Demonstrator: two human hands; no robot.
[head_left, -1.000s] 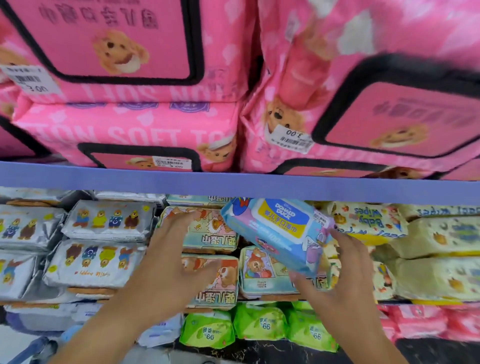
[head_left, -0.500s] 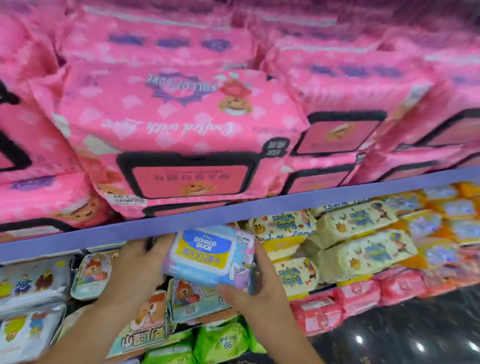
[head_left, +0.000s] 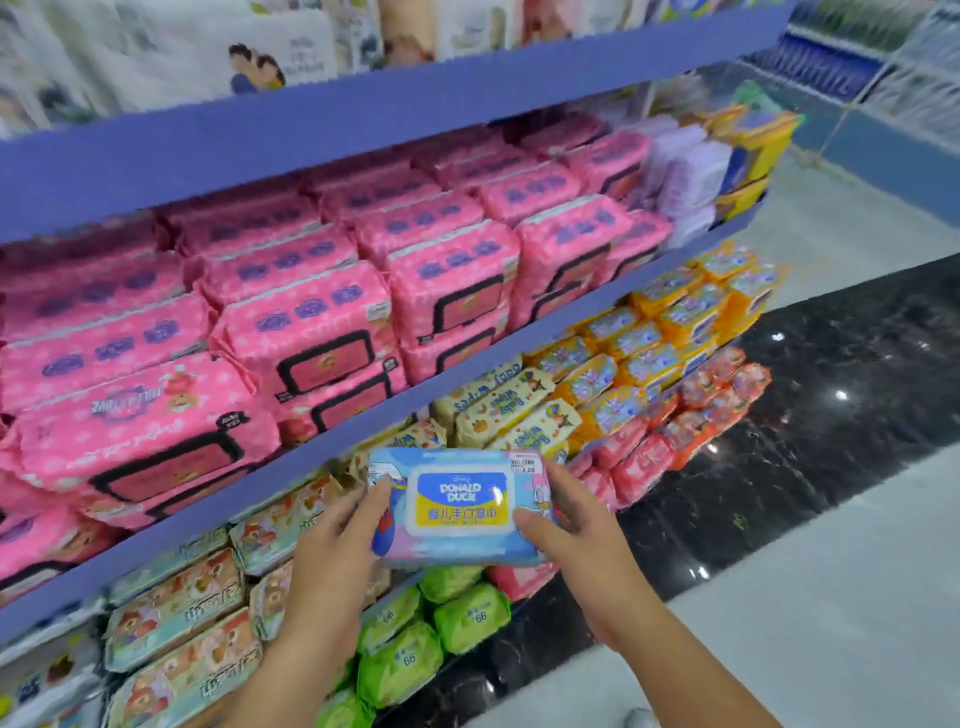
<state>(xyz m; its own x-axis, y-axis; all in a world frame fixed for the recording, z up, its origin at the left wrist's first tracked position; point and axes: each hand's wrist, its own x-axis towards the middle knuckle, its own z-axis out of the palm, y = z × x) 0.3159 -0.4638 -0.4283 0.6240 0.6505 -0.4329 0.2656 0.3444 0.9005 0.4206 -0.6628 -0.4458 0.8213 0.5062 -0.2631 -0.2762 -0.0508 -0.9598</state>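
Note:
A blue pack of Donald Duck wet wipes (head_left: 457, 506) with a white-rimmed lid and a price sticker at its top right is held flat, lid up, in front of the shelves. My left hand (head_left: 337, 551) grips its left end with the thumb on top. My right hand (head_left: 569, 525) grips its right end, thumb lying on the lid's edge. The pack is clear of the shelf, out over the lower rows.
Blue shelf boards (head_left: 467, 374) carry pink wipe packs (head_left: 311, 332) above, with yellow Baby Wipes packs (head_left: 509, 410), bear-print packs (head_left: 176, 608) and green packs (head_left: 467, 616) below. Orange packs (head_left: 670, 322) lie farther right. A black glossy floor strip (head_left: 831, 395) and grey floor run along the right.
The pack came out from under the shelf edge and now lies lid up in both hands. The view pulled back and swung right, showing more shelves and the floor.

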